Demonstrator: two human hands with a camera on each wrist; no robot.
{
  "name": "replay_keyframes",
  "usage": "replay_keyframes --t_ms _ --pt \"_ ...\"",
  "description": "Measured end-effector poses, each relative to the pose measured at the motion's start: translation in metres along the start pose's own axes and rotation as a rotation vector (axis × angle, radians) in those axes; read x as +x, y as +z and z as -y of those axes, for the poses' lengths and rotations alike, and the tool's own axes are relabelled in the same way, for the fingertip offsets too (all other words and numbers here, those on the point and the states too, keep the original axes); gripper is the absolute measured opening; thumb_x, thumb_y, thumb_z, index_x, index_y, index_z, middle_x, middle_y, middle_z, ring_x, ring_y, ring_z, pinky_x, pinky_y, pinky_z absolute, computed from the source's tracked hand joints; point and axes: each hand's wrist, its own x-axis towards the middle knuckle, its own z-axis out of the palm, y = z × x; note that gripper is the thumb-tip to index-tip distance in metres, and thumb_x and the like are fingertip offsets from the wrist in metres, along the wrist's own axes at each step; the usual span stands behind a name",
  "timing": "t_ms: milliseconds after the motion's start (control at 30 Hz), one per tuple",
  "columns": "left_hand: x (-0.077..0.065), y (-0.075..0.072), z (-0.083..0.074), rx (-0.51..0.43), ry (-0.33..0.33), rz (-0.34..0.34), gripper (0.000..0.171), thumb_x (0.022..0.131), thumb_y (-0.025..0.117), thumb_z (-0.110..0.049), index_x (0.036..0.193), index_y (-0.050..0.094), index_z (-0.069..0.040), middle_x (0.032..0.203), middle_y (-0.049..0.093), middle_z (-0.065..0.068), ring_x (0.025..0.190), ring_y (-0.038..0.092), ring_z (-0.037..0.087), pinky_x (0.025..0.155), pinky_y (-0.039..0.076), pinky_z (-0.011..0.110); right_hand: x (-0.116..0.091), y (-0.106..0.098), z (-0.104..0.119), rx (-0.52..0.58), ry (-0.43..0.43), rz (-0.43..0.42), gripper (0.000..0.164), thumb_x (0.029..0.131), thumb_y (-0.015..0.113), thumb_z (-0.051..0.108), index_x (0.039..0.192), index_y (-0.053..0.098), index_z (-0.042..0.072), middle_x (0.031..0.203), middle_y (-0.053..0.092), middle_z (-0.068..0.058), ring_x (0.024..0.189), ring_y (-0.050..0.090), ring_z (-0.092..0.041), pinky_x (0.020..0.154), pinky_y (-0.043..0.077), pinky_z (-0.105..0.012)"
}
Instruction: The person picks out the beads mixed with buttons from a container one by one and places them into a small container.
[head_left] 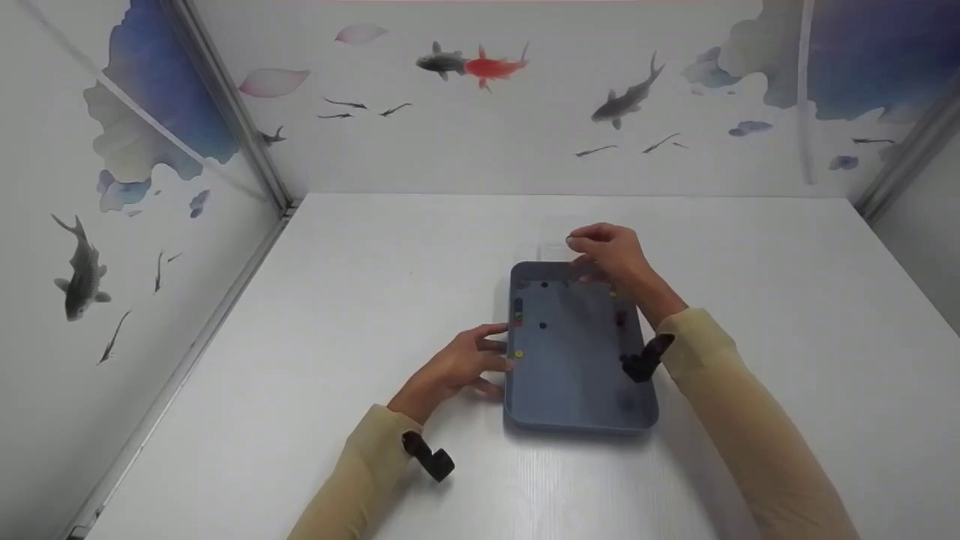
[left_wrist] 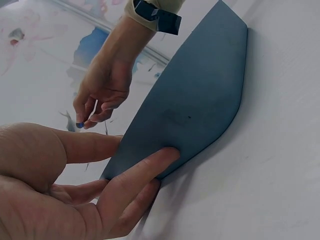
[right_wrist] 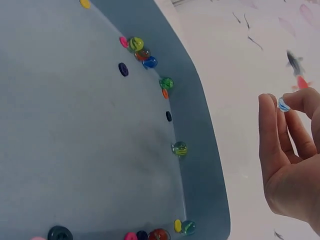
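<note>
A shallow blue-grey tray stands on the table, with small marbles and buttons along its inner edges. My left hand holds its left wall. In the left wrist view the thumb goes over the rim, and other fingers lie against the outer wall. Above the far end of the tray, my right hand pinches a clear marble with blue in it between thumb and fingertips. The right wrist view shows a green marble, a blue marble and a dark button inside the tray.
A faint transparent container sits just behind the tray, partly covered by the right hand. White table surface surrounds the tray. Panels with painted fish enclose the back and sides.
</note>
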Motion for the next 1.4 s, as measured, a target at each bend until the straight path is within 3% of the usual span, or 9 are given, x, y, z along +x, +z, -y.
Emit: replay_keyframes --t_ms 200,533,900,1400 --pt "0.0 0.001 0.001 0.011 -0.009 -0.005 0.072 0.089 0.071 -0.003 0.153 0.041 -0.015 0.145 0.053 0.021 0.117 0.064 0.027 0.074 0.065 0.037 0.003 -0.005 -0.006 -0.033 0.002 -0.053 0.04 0.096 0.067 0.033 0.126 0.063 0.006 0.114 0.062 -0.005 0.084 0.067 -0.012 0.065 0.062 -0.025" --pt "-0.001 0.0 0.0 -0.01 0.0 0.004 0.072 0.089 0.07 -0.002 0.154 0.039 -0.013 0.147 0.051 0.023 0.12 0.064 0.03 0.075 0.065 0.038 0.01 -0.006 -0.016 -0.15 -0.067 -0.137 0.033 0.099 0.064 0.029 0.124 0.064 0.007 0.123 0.061 -0.012 0.078 0.066 -0.014 0.061 0.061 -0.025" --pt "0.0 -0.001 0.001 -0.025 0.004 0.017 0.074 0.089 0.069 -0.001 0.155 0.036 -0.011 0.147 0.05 0.023 0.118 0.065 0.032 0.07 0.064 0.035 0.014 -0.007 -0.019 -0.145 -0.048 -0.161 0.034 0.098 0.065 0.027 0.125 0.065 0.006 0.125 0.062 -0.013 0.073 0.065 -0.008 0.059 0.059 -0.021" --pt "0.0 -0.001 0.001 -0.028 0.008 0.011 0.073 0.089 0.069 -0.001 0.154 0.038 -0.012 0.147 0.051 0.022 0.117 0.066 0.031 0.066 0.063 0.032 0.016 -0.003 -0.02 -0.183 -0.031 -0.165 0.03 0.099 0.062 0.019 0.126 0.065 0.006 0.126 0.062 -0.014 0.075 0.065 -0.011 0.061 0.056 -0.019"
